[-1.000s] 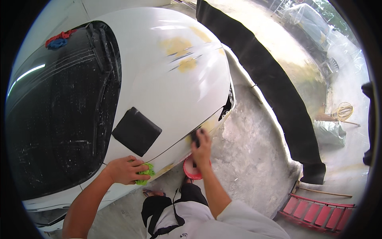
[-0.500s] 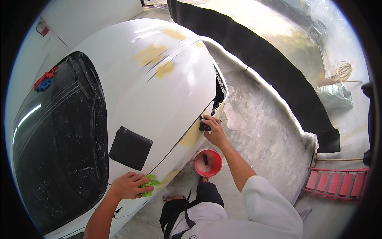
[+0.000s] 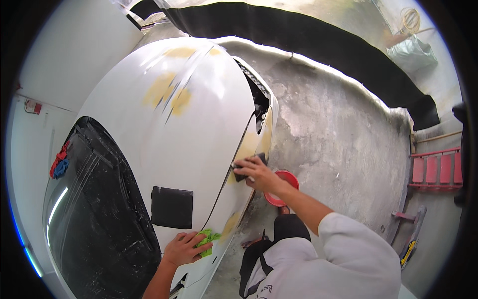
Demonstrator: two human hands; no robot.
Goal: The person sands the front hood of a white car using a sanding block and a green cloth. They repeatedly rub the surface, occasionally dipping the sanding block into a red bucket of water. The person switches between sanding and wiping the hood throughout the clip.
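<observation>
A white car with a bare, patched finish fills the left side, its hood (image 3: 184, 144) sloping toward the front. On the near fender my right hand (image 3: 255, 175) grips a black sanding block (image 3: 261, 158), fingers curled over it. Beneath and around the block lies a yellowish filler patch (image 3: 247, 146). Farther back along the same fender, my left hand (image 3: 182, 249) rests by the hood seam, its fingers closed on a bright green cloth (image 3: 208, 240). A square black pad (image 3: 172, 208) lies flat on the hood close to that hand.
A red bucket (image 3: 292, 178) stands on the concrete floor, partly behind my right forearm. Red and blue cloths (image 3: 60, 162) lie by the windshield. A long black sheet (image 3: 318, 42) runs along the far side. At right are a red slatted rack (image 3: 432, 168) and a white sack (image 3: 412, 53).
My right hand has slid the block back along the fender, away from the headlight opening. The left hand stays with the green cloth near the hood seam. The whole view has turned.
</observation>
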